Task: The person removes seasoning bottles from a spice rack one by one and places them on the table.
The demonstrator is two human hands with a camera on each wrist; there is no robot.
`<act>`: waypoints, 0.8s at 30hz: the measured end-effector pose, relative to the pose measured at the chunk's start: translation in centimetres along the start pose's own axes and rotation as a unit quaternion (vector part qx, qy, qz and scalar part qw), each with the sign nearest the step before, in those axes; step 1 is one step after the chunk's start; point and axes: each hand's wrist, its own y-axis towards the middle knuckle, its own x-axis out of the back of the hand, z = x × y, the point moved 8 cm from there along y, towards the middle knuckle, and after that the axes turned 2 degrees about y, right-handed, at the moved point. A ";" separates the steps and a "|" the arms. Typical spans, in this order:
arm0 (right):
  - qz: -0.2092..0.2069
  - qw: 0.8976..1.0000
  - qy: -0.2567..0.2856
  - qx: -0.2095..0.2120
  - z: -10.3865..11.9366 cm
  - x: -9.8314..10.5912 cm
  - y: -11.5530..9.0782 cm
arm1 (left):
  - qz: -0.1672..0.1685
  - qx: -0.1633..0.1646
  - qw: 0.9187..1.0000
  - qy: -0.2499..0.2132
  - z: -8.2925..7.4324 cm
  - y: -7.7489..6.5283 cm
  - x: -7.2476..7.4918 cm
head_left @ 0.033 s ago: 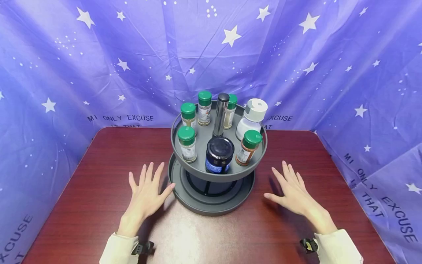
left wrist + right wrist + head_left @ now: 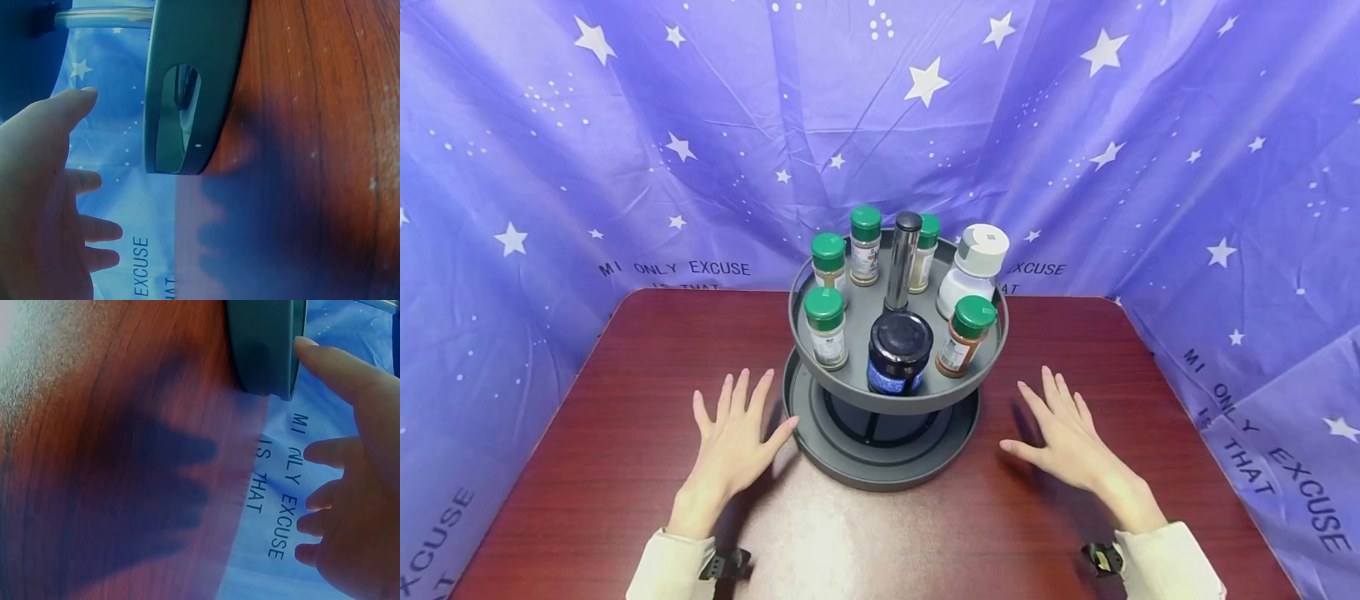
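A grey two-tier round rack (image 2: pixel 865 321) stands at the table's middle. Its upper tray bears several green-capped spice jars (image 2: pixel 826 329), a black-lidded jar with a blue label (image 2: pixel 900 354) and a white-capped bottle (image 2: pixel 973 271). To the rack's left, my left hand (image 2: pixel 730 446) hovers palm down over the table, fingers spread, holding nothing. Its thumb looks close to the lower tray (image 2: pixel 215 37); contact cannot be told. On the other side my right hand (image 2: pixel 1067 442) also hovers with spread fingers and holds nothing, apart from the rack in the head view.
The reddish-brown wooden table (image 2: pixel 625 400) reaches back to a blue-purple curtain (image 2: pixel 737 167) with white stars and printed words, which also hangs along both sides. A metal post (image 2: pixel 901 262) with a black top rises through the upper tray. Dark bands (image 2: pixel 726 565) sit at both wrists.
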 end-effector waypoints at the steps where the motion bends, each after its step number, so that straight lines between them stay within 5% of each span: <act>1: 0.000 1.000 0.002 0.000 0.0 -0.1 0.0 | 0.000 0.000 1.000 0.000 0.0 0.0 0.0; 16: 0.008 1.000 0.012 0.018 0.8 0.3 0.9 | -0.010 0.016 0.999 -0.036 0.5 0.3 1.1; 24: 0.002 0.999 0.025 0.020 1.6 1.0 1.2 | 0.025 0.017 0.984 -0.175 0.6 0.3 0.9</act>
